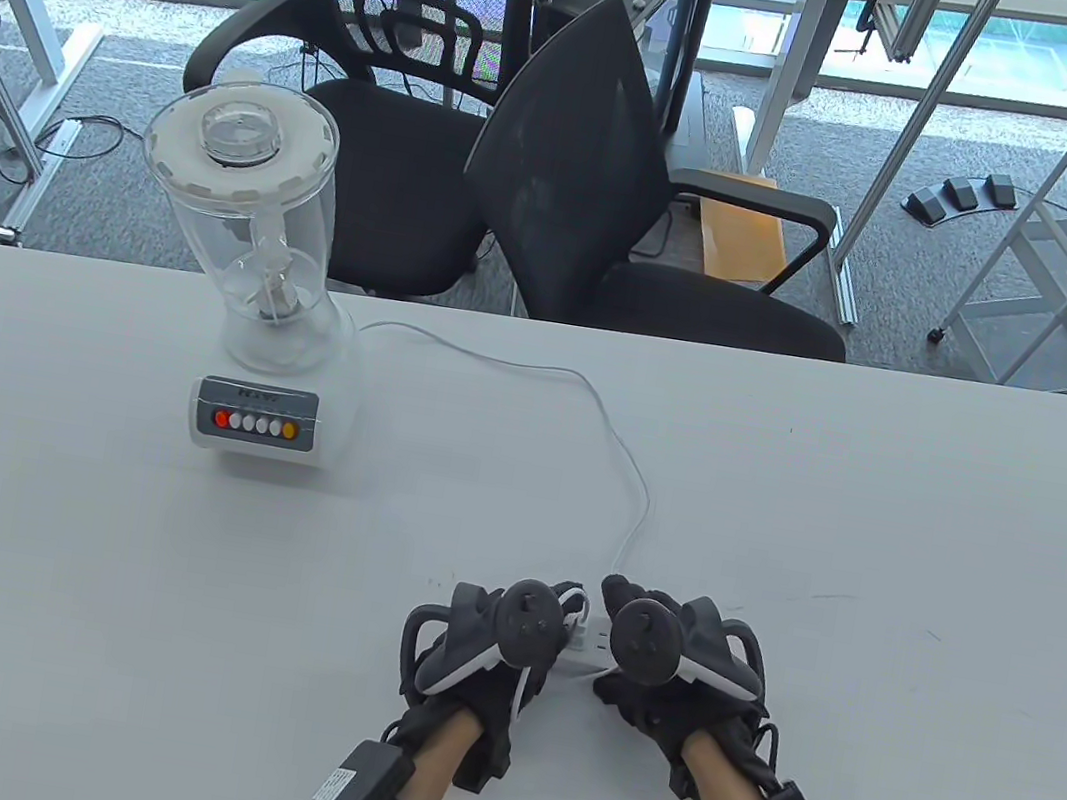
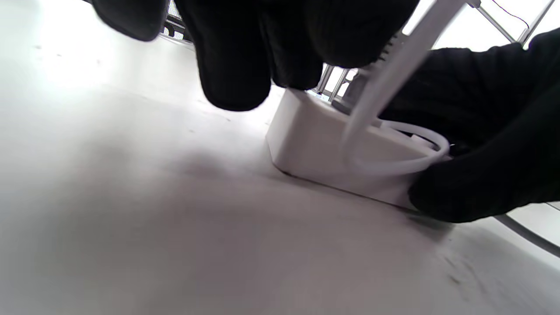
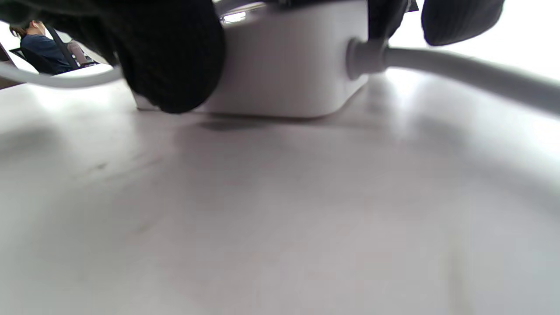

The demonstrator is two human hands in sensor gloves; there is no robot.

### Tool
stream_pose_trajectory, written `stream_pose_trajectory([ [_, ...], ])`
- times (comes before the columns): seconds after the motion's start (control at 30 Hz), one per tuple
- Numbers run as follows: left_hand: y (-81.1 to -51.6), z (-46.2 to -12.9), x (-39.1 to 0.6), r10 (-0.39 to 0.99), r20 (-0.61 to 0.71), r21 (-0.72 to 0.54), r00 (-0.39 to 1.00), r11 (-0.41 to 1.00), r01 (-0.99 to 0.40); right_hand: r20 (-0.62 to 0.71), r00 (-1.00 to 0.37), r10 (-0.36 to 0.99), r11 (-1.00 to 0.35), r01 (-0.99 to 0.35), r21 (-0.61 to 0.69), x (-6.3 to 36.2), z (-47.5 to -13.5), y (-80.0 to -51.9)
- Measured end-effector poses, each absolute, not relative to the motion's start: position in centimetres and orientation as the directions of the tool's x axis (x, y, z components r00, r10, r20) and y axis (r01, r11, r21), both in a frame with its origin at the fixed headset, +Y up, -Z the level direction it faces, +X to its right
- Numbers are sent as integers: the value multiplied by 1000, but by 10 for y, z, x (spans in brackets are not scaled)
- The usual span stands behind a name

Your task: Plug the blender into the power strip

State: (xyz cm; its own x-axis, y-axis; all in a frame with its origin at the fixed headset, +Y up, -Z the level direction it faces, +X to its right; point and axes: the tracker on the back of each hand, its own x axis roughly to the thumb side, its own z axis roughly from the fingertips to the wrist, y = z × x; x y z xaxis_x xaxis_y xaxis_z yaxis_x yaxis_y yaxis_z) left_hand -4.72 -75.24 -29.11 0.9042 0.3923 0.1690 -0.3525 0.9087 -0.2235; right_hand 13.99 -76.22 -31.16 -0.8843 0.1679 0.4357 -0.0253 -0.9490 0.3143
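Observation:
The blender (image 1: 263, 317), a clear jar on a white base with buttons, stands at the table's back left. Its white cord (image 1: 629, 466) runs to my hands at the front middle. The white power strip (image 1: 582, 647) lies between them. My right hand (image 1: 657, 642) grips the strip's right end, with fingers (image 3: 175, 57) against its side (image 3: 284, 65). My left hand (image 1: 496, 637) is at the strip's left end (image 2: 315, 144). Its fingers (image 2: 236, 65) curl over a grey ribbed plug end (image 2: 387, 46), from which the cord (image 2: 393, 166) loops over the strip's top. The sockets are hidden.
The strip's own thick cable (image 3: 459, 72) leaves its end towards the right. Two black office chairs (image 1: 579, 174) stand behind the table's far edge. The white tabletop (image 1: 870, 575) extends to both sides of my hands.

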Motion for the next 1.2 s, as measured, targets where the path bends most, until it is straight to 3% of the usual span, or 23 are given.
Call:
stream_pose_trajectory([
  [0.07, -752, -288, -60, 417, 140, -249, 898, 892, -376, 440, -883, 164, -947, -16, 322, 142, -312, -751],
  [0.2, -742, -277, -94, 421, 72, -183, 904, 897, -403, 460, -863, 211, -938, -47, 344, 149, -309, -723],
  [0.4, -711, -246, -147, 679, 6, -9, 734, 734, -679, 452, -835, 313, -941, -208, 267, 172, -302, -674],
  [0.47, -704, -239, -152, 697, 24, 25, 717, 716, -697, 456, -832, 316, -945, -234, 227, 177, -297, -661],
  [0.8, -689, -221, -126, 449, 239, 69, 861, 876, -476, 520, -827, 212, -976, -201, 77, 170, -262, -613],
  [1.2, -696, -229, -120, 374, 276, 14, 885, 920, -393, 529, -831, 170, -984, -119, 130, 154, -268, -630],
])
